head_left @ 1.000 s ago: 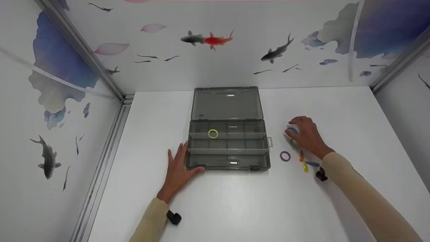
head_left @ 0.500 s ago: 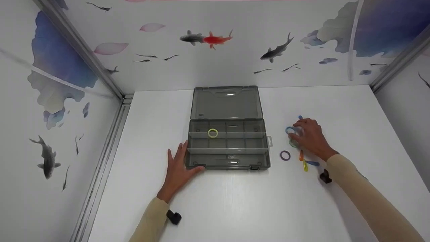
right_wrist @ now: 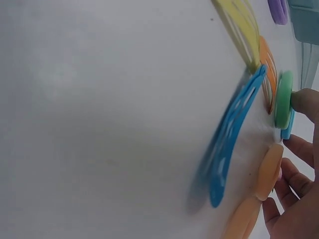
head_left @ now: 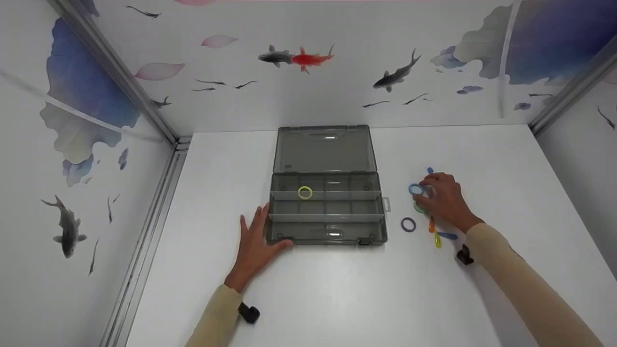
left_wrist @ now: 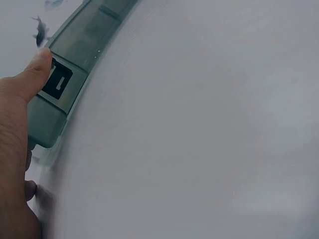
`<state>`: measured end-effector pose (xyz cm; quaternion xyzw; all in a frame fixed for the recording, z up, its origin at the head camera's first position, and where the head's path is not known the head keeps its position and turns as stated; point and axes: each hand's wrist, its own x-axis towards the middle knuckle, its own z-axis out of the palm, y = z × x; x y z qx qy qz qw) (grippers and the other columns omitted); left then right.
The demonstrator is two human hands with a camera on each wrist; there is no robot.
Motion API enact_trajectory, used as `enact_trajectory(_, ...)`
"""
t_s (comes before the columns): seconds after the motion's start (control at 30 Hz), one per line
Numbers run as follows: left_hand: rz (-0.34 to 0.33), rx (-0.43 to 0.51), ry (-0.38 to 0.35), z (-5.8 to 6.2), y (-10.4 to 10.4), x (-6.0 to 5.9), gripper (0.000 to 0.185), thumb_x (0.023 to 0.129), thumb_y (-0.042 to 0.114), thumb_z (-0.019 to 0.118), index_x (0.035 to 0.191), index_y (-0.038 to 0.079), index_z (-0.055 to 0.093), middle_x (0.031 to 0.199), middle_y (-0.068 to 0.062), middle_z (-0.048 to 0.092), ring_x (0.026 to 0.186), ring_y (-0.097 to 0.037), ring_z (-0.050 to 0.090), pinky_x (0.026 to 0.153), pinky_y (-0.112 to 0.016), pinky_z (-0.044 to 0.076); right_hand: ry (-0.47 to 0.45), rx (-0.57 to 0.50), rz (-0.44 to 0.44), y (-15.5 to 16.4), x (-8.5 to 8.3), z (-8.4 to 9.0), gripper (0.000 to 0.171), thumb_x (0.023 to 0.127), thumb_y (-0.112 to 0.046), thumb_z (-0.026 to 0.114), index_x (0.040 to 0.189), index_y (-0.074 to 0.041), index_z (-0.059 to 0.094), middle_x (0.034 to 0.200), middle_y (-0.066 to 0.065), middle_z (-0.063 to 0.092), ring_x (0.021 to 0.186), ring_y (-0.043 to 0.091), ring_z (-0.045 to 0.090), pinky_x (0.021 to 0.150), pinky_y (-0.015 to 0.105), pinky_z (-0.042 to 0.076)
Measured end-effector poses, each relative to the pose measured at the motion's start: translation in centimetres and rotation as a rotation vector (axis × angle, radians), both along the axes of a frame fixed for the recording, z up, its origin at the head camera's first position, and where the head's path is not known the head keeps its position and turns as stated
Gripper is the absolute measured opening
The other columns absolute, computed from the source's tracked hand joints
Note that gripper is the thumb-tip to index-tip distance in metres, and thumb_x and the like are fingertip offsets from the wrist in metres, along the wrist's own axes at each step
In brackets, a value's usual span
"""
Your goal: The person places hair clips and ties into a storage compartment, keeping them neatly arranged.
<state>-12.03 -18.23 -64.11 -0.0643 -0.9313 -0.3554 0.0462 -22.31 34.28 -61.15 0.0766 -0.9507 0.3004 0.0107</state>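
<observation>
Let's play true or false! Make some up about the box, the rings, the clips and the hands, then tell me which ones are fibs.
1. The lid of the box is open. True.
2. The purple ring lies on the table. True.
3. The yellow ring is on the table. False: the yellow ring is in the box.
4. The left hand touches the box. True.
5. The right hand is on the lid. False: the right hand is at the light blue ring.
6. The yellow clip is inside the box. False: the yellow clip is on the table.
</observation>
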Motion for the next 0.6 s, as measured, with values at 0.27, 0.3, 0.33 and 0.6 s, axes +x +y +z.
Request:
enact_trajectory(0.27, 0.012, 0.016, -0.008, -0.31, 0.11, 0.08, 0.118, 0.071, 0.076, 0.074, 0.163, 0.037, 0.012, 0.167, -0.013, 0.023, 0.154, -0.041, 0.005, 0.122, -0.063, 0.002, -0.034, 0.009, -0.027, -0.16, 0.08, 0.3, 0.043, 0.09, -0.035, 0.078, 0.119, -0.004, 0.069, 0.135, 0.016, 0.05, 0.131, 0.039, 0.038, 0.109, 0.064, 0.033)
enact_trajectory(0.3, 0.013, 0.021, -0.01, -0.3, 0.14, 0.09, 0.117, 0.071, 0.076, 0.074, 0.163, 0.037, 0.012, 0.167, -0.012, 0.023, 0.154, -0.041, 0.004, 0.121, -0.063, 0.002, -0.037, 0.011, -0.031, -0.16, 0.06, 0.29, 0.042, 0.09, -0.035, 0.077, 0.119, -0.005, 0.069, 0.135, 0.016, 0.05, 0.131, 0.039, 0.038, 0.109, 0.065, 0.033)
enact_trajectory(0.33, 0.014, 0.024, -0.013, -0.29, 0.18, 0.13, 0.117, 0.071, 0.076, 0.074, 0.163, 0.038, 0.012, 0.167, -0.012, 0.022, 0.154, -0.042, 0.003, 0.121, -0.064, 0.004, -0.04, 0.01, -0.034, -0.17, 0.06, 0.34, 0.042, 0.09, -0.035, 0.077, 0.118, -0.005, 0.069, 0.135, 0.017, 0.05, 0.131, 0.04, 0.038, 0.109, 0.065, 0.033)
enact_trajectory(0.6, 0.023, 0.035, -0.025, 0.01, 0.16, 0.34, 0.117, 0.071, 0.075, 0.075, 0.162, 0.039, 0.013, 0.167, -0.011, 0.021, 0.153, -0.047, -0.004, 0.118, -0.069, 0.012, -0.025, 0.015, -0.041, -0.43, -0.12, 0.39, 0.04, 0.091, -0.035, 0.077, 0.117, -0.006, 0.069, 0.134, 0.016, 0.053, 0.129, 0.039, 0.04, 0.108, 0.066, 0.033)
